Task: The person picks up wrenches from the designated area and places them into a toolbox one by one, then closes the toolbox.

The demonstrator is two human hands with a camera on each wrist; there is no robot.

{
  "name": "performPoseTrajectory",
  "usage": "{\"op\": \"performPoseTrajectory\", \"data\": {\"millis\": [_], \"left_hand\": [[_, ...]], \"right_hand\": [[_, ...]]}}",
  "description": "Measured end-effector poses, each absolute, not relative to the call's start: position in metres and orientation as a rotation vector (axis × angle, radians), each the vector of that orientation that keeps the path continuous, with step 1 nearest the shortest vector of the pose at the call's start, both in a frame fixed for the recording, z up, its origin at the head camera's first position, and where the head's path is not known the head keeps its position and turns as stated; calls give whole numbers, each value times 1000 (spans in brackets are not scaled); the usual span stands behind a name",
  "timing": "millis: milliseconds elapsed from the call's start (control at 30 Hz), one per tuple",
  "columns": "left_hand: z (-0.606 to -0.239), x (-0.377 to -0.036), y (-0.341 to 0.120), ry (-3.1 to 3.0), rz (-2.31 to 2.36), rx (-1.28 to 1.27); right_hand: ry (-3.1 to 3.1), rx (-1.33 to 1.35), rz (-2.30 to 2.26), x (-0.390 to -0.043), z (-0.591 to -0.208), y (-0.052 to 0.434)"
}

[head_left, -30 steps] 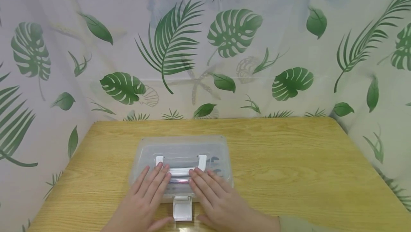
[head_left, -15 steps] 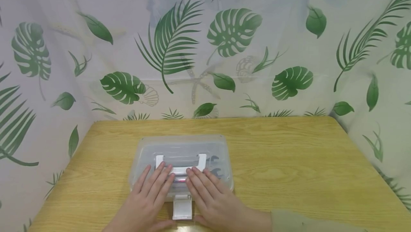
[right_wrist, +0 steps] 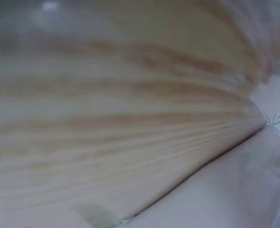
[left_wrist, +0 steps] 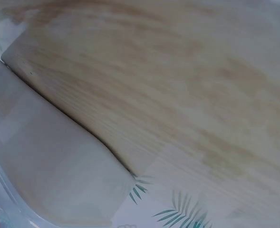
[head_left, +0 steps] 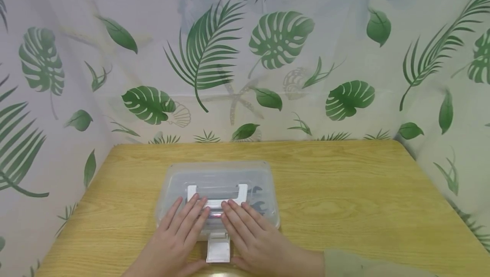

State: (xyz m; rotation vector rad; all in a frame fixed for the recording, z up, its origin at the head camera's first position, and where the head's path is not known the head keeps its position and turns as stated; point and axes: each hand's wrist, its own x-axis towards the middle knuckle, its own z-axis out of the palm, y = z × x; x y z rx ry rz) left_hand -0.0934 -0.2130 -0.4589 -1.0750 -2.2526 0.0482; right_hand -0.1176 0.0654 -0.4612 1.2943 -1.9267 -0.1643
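Note:
A clear plastic toolbox (head_left: 218, 169) stands on the wood-grain table, its lid down. Across the lid lies a white handle (head_left: 215, 203). The white front latch (head_left: 218, 252) sticks out toward the person, flipped outward. Through the lid show dark open-ended wrench heads (head_left: 258, 205) and a shiny item with a reddish streak. My left hand (head_left: 172, 236) rests on the left front of the lid with straight fingers, tips by the handle. My right hand (head_left: 260, 241) rests likewise on the right front. Both thumbs point inward beside the latch. Neither hand grips anything.
The wooden table (head_left: 363, 196) extends to the right of and behind the box. A leaf-printed cloth (head_left: 283, 111) closes off the back and both sides. Both wrist views are hazy and show mostly wood grain and cloth.
The right hand has shifted slightly left, bringing its fingertips closer to the left hand. The left hand stays nearly still. The box and latch look the same.

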Motion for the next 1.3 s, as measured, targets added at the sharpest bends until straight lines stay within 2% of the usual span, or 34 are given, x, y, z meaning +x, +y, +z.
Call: {"op": "performPoseTrajectory", "data": {"millis": [500,1300], "left_hand": [[-454,-94,-210,-2213,-34,-1072],[-447,-106,-215,-2131,25,-1140]], "right_hand": [[-1835,1356,28,-126,-453,65],[-1730,1375,38,-136,-439,61]]}}
